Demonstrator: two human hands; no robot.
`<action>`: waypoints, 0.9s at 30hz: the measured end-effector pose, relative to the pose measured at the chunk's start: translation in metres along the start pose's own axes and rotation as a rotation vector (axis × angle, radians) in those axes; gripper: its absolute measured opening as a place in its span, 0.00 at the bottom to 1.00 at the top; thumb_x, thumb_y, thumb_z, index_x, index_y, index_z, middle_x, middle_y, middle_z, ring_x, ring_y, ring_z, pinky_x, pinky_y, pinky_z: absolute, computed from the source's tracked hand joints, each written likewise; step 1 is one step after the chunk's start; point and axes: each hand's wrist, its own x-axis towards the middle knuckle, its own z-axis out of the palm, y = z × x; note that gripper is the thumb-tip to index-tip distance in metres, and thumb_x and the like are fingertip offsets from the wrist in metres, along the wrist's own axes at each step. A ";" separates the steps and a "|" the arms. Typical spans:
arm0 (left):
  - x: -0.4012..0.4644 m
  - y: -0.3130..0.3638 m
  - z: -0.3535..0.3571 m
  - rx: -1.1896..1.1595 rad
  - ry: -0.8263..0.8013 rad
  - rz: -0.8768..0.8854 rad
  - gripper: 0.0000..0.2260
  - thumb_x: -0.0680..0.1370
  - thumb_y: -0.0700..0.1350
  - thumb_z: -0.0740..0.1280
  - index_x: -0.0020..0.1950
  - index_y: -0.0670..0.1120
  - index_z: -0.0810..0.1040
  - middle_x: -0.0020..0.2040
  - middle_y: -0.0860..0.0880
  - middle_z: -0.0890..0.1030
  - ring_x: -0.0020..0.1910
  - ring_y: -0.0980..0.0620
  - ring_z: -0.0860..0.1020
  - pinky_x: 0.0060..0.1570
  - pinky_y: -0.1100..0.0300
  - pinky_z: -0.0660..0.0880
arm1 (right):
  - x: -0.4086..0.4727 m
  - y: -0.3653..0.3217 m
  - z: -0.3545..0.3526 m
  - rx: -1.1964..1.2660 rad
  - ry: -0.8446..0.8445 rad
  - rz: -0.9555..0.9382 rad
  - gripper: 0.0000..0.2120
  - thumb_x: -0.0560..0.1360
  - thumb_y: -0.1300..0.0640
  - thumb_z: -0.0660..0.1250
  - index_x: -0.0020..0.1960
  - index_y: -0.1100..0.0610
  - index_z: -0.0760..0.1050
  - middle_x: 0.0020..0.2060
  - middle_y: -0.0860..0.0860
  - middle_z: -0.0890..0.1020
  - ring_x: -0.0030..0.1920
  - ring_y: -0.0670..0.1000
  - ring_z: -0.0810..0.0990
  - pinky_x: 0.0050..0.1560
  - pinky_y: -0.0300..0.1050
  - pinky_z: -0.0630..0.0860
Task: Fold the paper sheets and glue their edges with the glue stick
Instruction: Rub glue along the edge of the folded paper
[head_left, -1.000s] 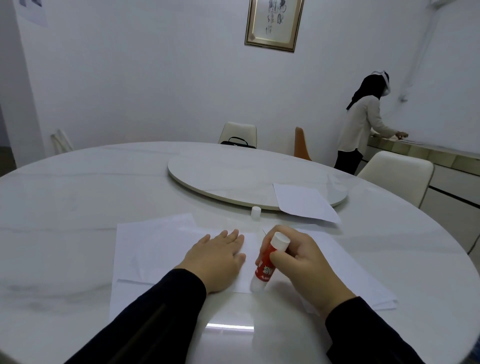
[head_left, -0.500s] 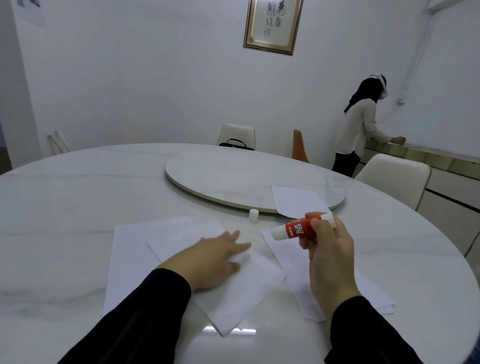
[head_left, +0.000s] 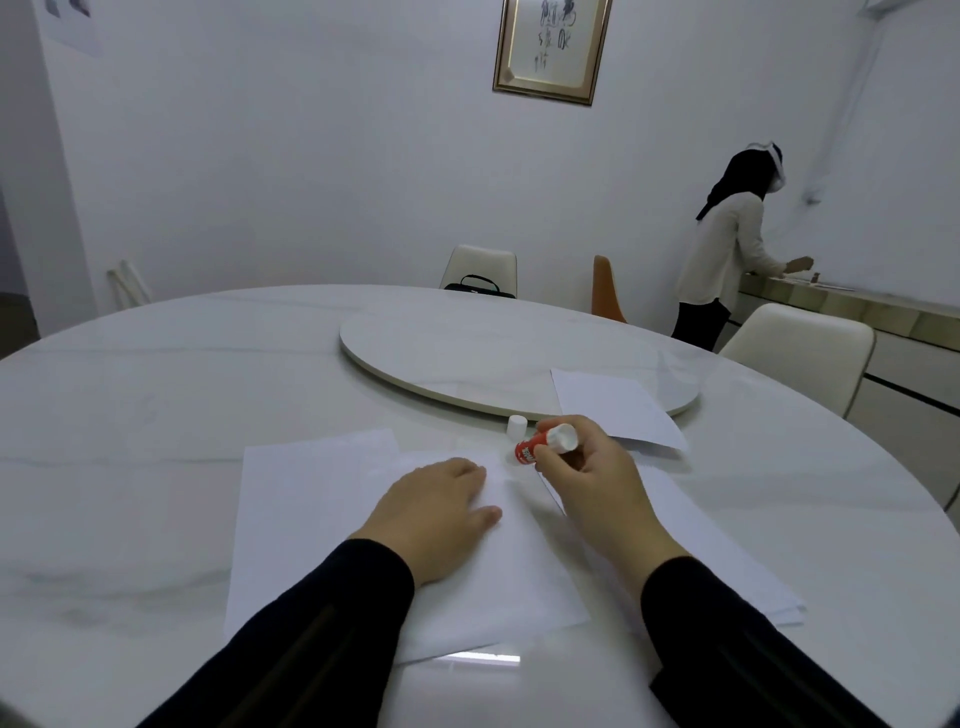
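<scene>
My left hand (head_left: 441, 512) lies flat on a white folded paper sheet (head_left: 498, 582) near the table's front, fingers straight. Under that sheet, to the left, lies another white sheet (head_left: 301, 499). My right hand (head_left: 592, 478) grips the red and white glue stick (head_left: 543, 446), tilted, with its lower end at the sheet's far right corner. The stick's white cap (head_left: 517, 425) stands on the table just behind it. More white sheets (head_left: 727, 561) lie stacked under my right forearm.
A round white marble table (head_left: 156, 395) carries a turntable (head_left: 457, 358) with a folded sheet (head_left: 613, 410) overhanging its near edge. Chairs (head_left: 800, 348) stand around. A person (head_left: 732, 249) stands at a counter at the far right.
The sheet under my left hand has turned back square to me. My right hand has brought the glue stick down from above the table to the sheet's far right corner.
</scene>
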 end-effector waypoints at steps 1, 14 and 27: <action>0.000 0.000 0.003 0.038 -0.032 -0.008 0.25 0.80 0.56 0.52 0.76 0.48 0.58 0.78 0.50 0.56 0.76 0.51 0.56 0.74 0.56 0.54 | 0.006 0.002 0.002 -0.021 -0.023 0.009 0.05 0.73 0.56 0.66 0.47 0.48 0.77 0.43 0.47 0.84 0.38 0.43 0.76 0.38 0.32 0.70; 0.005 -0.001 0.003 0.091 -0.132 -0.048 0.27 0.81 0.55 0.47 0.78 0.48 0.46 0.79 0.49 0.46 0.78 0.52 0.45 0.76 0.55 0.44 | 0.022 0.012 0.017 -0.262 -0.240 -0.140 0.07 0.75 0.57 0.62 0.49 0.47 0.73 0.46 0.46 0.83 0.41 0.41 0.79 0.41 0.36 0.74; 0.006 -0.002 0.004 0.098 -0.150 -0.064 0.27 0.81 0.55 0.47 0.78 0.48 0.46 0.79 0.50 0.45 0.78 0.52 0.45 0.76 0.55 0.45 | -0.050 -0.030 -0.044 -0.288 -0.374 -0.171 0.08 0.61 0.49 0.62 0.37 0.49 0.75 0.35 0.50 0.82 0.36 0.51 0.78 0.40 0.47 0.77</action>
